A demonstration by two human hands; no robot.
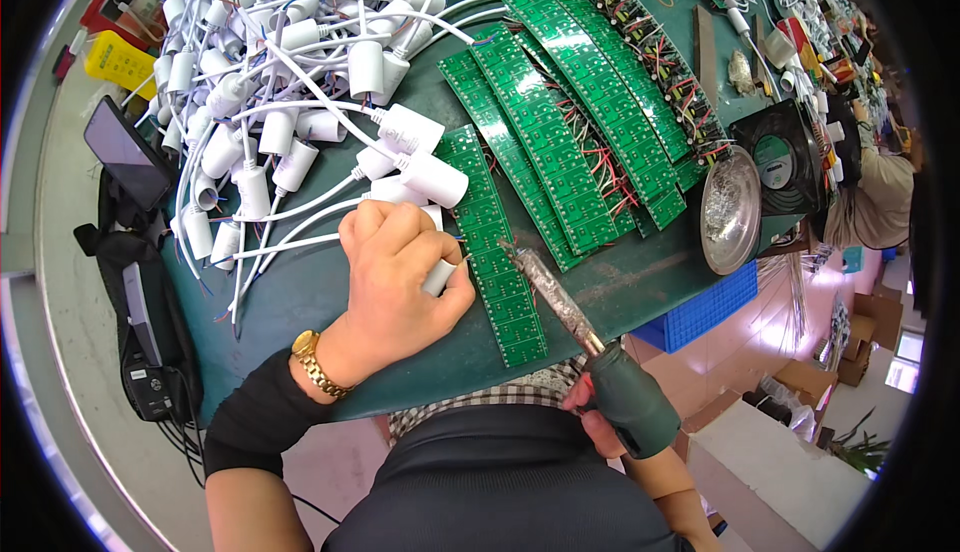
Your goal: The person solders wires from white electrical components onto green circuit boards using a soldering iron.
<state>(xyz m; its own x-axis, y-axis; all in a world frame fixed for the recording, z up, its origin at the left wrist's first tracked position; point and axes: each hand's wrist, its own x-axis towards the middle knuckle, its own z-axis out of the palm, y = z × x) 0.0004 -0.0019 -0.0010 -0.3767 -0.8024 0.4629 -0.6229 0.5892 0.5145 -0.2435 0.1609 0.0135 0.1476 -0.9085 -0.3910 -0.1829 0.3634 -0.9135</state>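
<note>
My left hand (400,277) is closed, its fingers curled around a white cylindrical cable end (439,278) that is mostly hidden by them. It rests over the left edge of a green circuit board panel (500,287). In my right hand (597,420) is a soldering iron (560,302) with a dark green handle. The iron's tip points up and left, over or just above that panel; whether it touches cannot be told. Right beyond my left hand lie more white cylindrical housings (434,180) with white cables and thin coloured wire ends.
A large heap of the same housings (290,62) covers the far left. Overlapping circuit board panels (570,142) lie in the middle. To the right are a metal dish (731,210), a black fan (775,162) and a blue crate (697,309). A phone (130,152) stands at left.
</note>
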